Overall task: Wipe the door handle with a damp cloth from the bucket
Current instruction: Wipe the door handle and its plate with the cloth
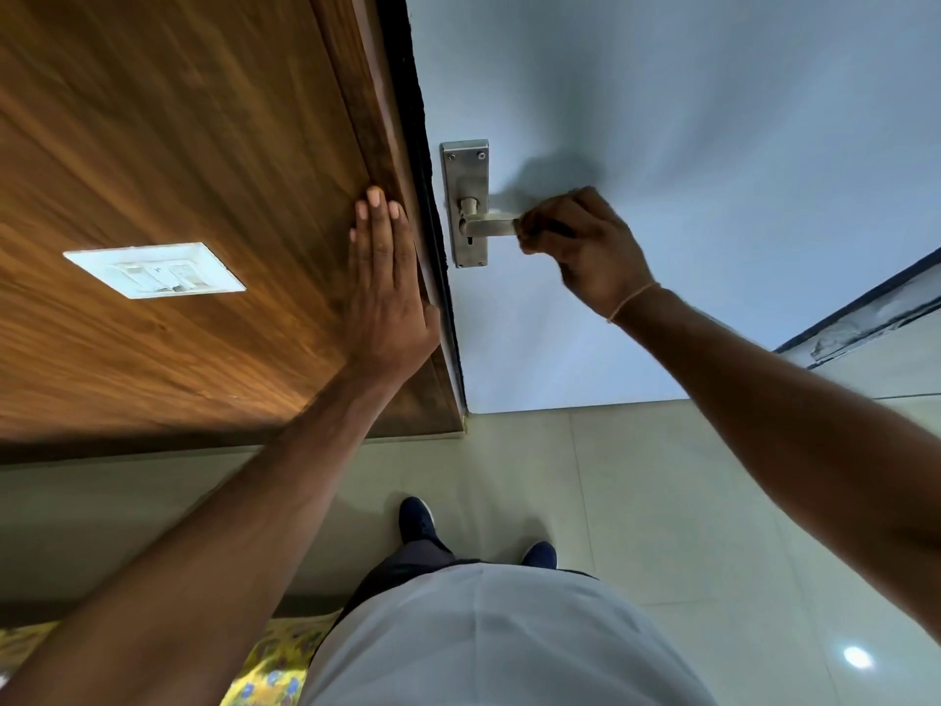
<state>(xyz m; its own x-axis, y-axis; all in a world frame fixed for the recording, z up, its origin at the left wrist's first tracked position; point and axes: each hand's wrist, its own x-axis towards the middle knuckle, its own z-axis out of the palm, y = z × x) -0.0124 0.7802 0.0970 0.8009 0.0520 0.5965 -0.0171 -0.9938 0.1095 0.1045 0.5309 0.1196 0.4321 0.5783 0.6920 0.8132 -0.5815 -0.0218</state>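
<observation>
A metal lever door handle [486, 227] on a steel backplate [464, 170] is fixed to the pale blue-grey door [687, 119]. My right hand [580, 247] is closed around the outer end of the lever. No cloth is visible in that hand, and no bucket is in view. My left hand [384, 282] lies flat, fingers together, against the wooden frame [392, 145] just left of the door's edge.
A brown wood-grain wall panel [153, 119] carries a white switch plate [155, 270] at the left. Beige floor tiles [636, 501] lie below, with my two dark shoes [417, 519] on them. A yellow patterned fabric [275, 659] shows at the bottom left.
</observation>
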